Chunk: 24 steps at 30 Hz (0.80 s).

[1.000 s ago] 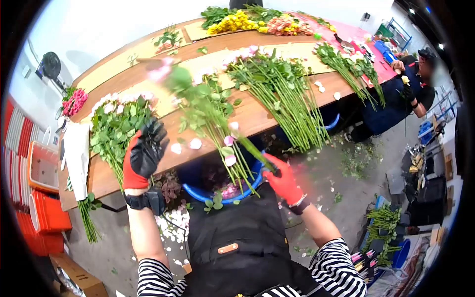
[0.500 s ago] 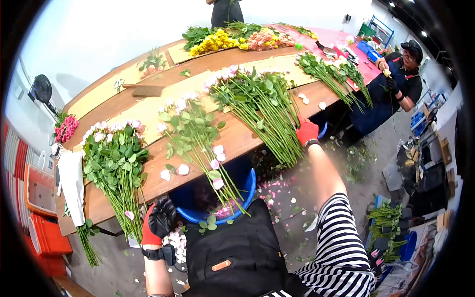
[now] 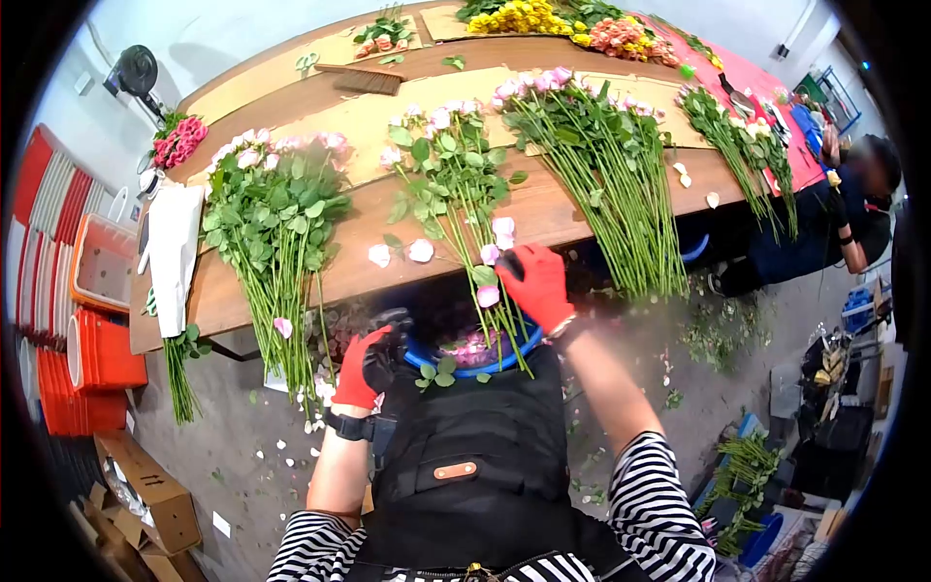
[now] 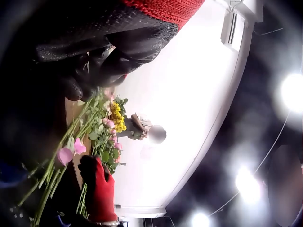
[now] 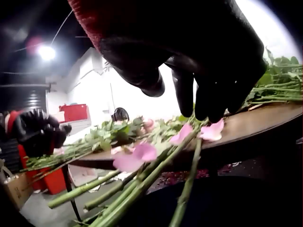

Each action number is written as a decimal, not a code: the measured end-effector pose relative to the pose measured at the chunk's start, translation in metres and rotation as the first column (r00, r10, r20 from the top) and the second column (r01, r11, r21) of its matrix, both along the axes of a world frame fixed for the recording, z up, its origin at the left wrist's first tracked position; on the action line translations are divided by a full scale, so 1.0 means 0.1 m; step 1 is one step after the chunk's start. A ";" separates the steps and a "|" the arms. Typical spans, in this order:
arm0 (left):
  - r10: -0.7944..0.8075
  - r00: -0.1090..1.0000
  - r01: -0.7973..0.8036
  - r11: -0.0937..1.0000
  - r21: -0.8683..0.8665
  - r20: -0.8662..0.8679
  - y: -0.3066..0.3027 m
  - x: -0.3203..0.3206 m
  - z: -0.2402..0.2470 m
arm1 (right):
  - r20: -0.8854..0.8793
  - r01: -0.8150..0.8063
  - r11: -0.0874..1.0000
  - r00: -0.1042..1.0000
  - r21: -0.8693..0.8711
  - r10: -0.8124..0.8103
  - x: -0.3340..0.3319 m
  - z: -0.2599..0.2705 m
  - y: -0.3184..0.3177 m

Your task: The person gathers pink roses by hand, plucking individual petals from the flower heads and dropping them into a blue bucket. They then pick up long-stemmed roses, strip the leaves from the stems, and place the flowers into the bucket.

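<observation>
In the head view, my right hand [image 3: 536, 284], in a red and black glove, reaches over the stems of the middle bunch of pale pink roses [image 3: 441, 121]. The right wrist view shows its fingers [image 5: 182, 92] pointing down, with fingertips close above the stems and loose pink petals [image 5: 137, 157]. My left hand [image 3: 373, 359], gloved alike, hovers at the left rim of a blue tub [image 3: 529, 351] with fingers loosely curled and nothing in them. Left of it lies a larger pink rose bunch [image 3: 267, 209]; another rose bunch [image 3: 601, 165] lies to the right. Stem ends overhang the table edge.
The wooden table [image 3: 349, 257] also bears a brush [image 3: 359, 80], yellow flowers [image 3: 524, 17] and a white wrapped bundle [image 3: 173, 257]. Orange crates [image 3: 102, 344] stand at left. Another person [image 3: 810, 228] works at the right end. Petals and leaves litter the floor.
One second ago my right hand held a rose by its stem; half a second ago it was at the right bunch, without that rose. Now it is over the middle bunch. My left hand has moved toward the tub.
</observation>
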<state>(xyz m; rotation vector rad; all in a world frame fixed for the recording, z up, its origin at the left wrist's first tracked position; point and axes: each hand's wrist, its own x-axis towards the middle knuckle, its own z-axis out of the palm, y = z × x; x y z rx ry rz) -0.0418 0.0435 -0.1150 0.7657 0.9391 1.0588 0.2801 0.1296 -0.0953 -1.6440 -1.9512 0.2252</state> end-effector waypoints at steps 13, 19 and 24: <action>0.058 0.901 0.112 0.926 0.360 -0.430 -0.18 0.17 0.01 | 0.484 -0.016 0.994 0.875 0.106 -0.038 -0.88 -0.04 0.16; 0.141 0.983 -0.117 0.974 0.192 -0.117 -0.12 0.00 0.22 | -0.162 0.075 0.988 0.985 0.135 -0.053 -0.85 -0.02 0.14; 0.318 0.945 -0.325 0.941 0.100 0.077 0.46 -0.13 0.54 | -0.638 -0.097 0.981 0.769 -0.169 -0.034 -0.79 0.03 -0.52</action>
